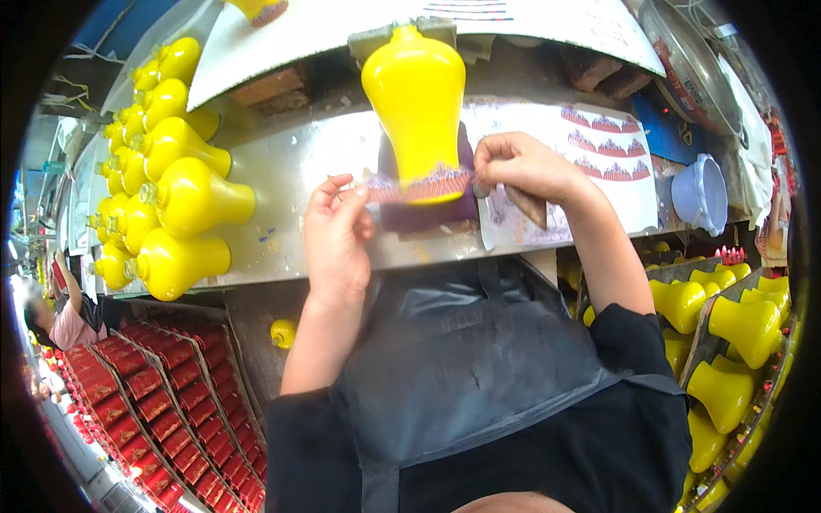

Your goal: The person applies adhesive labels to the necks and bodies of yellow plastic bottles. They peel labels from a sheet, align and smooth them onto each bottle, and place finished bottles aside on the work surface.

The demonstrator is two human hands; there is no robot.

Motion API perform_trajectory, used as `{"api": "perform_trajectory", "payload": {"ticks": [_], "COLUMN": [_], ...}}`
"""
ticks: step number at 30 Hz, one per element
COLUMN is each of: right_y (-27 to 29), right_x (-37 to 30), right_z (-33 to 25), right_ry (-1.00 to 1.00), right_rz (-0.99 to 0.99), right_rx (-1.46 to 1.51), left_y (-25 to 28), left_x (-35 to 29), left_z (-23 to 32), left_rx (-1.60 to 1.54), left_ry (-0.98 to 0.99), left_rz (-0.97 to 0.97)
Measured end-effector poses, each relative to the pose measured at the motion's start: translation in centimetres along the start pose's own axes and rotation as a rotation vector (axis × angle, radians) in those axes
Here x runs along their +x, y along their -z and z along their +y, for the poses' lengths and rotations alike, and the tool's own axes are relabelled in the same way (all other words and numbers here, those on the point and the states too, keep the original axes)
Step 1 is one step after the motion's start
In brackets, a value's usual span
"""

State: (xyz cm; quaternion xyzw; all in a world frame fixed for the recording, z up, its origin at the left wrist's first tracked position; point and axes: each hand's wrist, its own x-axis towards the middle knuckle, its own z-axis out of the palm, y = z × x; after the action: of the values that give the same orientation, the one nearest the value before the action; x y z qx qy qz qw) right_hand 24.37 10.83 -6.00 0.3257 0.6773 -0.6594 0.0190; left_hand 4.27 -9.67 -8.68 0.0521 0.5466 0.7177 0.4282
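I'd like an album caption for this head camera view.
Left hand and right hand at either end of a patterned decal strip across the narrow end of a glossy yellow vase.

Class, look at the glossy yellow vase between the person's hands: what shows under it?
The glossy yellow vase has a dark purple pad showing under its base and a grey block at its neck. Its body covers whatever else lies beneath.
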Motion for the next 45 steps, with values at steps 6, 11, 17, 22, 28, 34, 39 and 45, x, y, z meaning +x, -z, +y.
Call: {"api": "perform_trajectory", "payload": {"ticks": [6,11,17,22,28,34,39,45], "right_y": [0.3,-1.1,-3.6,-4.1,-5.1,-5.1,-5.6,-8.2], "right_x": [-0.3,-2.0,-2.9,-2.1,-2.6,-2.0,-2.8,-3.5], "right_z": [0.4,0.1,-1.1,-2.5,-3.1,-2.5,0.0,2.9], "right_ry": [0.095,0.242,0.487,0.602,0.582,0.599,0.697,0.837], "right_rz": [0.256,0.719,0.675,0.662,0.664,0.704,0.699,0.695], "right_rx": [-0.277,-0.661,-0.534,-0.772,-0.987,-0.979,-0.809,-0.841], "left_y": [-0.1,-1.4,-4.4,-6.1,-6.2,-6.1,-5.0,-2.9], "left_x": [1.4,0.8,1.6,2.6,2.9,2.9,3.0,2.0], "left_z": [-0.1,-0.5,-1.1,-0.5,-0.5,-0.4,-1.3,-2.6], "left_rx": [0.206,0.471,0.719,0.486,0.250,0.381,0.475,0.577], "left_ry": [-0.070,-0.394,-0.541,-0.346,-0.176,-0.274,-0.383,-0.536], "left_rz": [0.050,-0.151,-0.219,-0.354,-0.411,-0.443,-0.325,-0.325]}}
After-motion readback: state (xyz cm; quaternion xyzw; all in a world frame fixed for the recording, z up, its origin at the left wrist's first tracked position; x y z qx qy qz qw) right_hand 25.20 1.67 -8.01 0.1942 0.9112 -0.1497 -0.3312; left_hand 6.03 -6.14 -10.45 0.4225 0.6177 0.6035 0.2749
